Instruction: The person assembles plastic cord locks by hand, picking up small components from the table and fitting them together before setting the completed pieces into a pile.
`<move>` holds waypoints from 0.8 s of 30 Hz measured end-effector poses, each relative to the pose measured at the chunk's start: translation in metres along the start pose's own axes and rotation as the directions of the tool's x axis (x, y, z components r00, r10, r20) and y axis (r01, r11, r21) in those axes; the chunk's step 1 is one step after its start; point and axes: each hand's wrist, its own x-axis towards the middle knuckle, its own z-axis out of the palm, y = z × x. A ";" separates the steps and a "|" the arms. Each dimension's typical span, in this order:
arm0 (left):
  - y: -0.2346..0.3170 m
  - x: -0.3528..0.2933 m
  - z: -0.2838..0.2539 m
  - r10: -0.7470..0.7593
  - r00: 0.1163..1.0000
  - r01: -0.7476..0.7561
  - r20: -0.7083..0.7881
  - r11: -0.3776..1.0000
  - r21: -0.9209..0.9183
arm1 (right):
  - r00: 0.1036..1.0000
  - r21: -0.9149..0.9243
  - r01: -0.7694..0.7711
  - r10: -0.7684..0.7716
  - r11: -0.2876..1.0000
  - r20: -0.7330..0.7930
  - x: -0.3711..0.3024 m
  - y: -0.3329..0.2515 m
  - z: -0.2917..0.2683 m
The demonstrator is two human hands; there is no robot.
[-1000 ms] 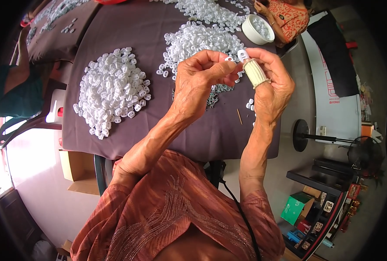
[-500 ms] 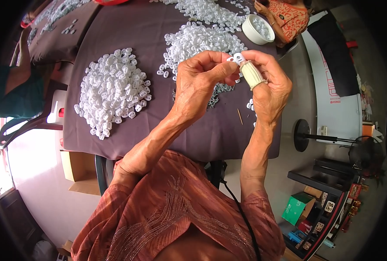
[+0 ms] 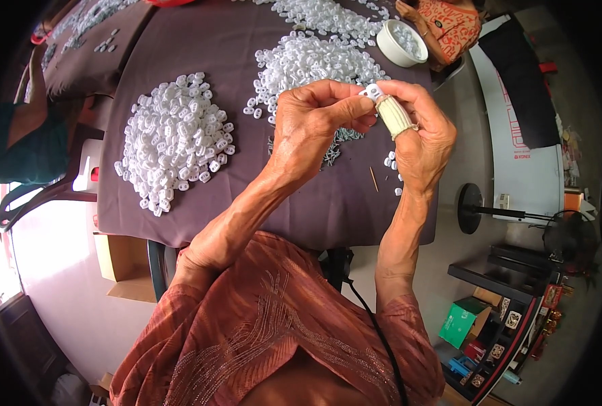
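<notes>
Above the table, my two hands meet at a small white plastic piece with two holes (image 3: 373,90). My left hand (image 3: 304,128) is closed, its thumb and forefinger pinching the piece's left side. My right hand (image 3: 426,139) pinches the same piece from the right, with a cream ribbed finger sleeve (image 3: 396,117) on its thumb. Behind my hands lies a heap of similar white pieces (image 3: 308,61). Small dark grey-green bits (image 3: 347,134) lie partly hidden behind my left fingers. A thin wooden stick (image 3: 374,179) rests between my wrists.
A second heap of white pieces (image 3: 172,142) sits at the left on the brown tablecloth (image 3: 240,210). A white tub (image 3: 401,43) stands at the far right beside another person (image 3: 446,30). Another person's arm (image 3: 35,91) shows at the far left. A black stand (image 3: 470,210) is right of the table.
Both hands have shifted very slightly to the right, still meeting at the white piece. The piece has turned a little between the fingertips.
</notes>
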 end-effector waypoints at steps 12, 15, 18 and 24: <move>-0.006 0.005 -0.010 -0.103 0.994 0.107 0.034 0.986 -0.130 | 0.985 -0.179 0.171 -0.163 0.969 0.062 0.001 -0.001 0.010; -0.008 0.005 -0.007 -0.095 0.995 0.093 0.000 0.978 -0.186 | 0.970 -0.326 0.243 -0.232 0.914 0.074 -0.002 0.000 0.011; -0.009 0.005 -0.008 -0.100 0.995 0.099 0.002 0.977 -0.191 | 0.938 -0.448 0.336 -0.338 0.828 0.078 -0.002 0.006 0.013; -0.011 0.005 -0.012 -0.134 0.990 0.140 0.045 0.973 -0.183 | 0.944 -0.419 0.328 -0.315 0.847 0.101 -0.003 0.010 0.008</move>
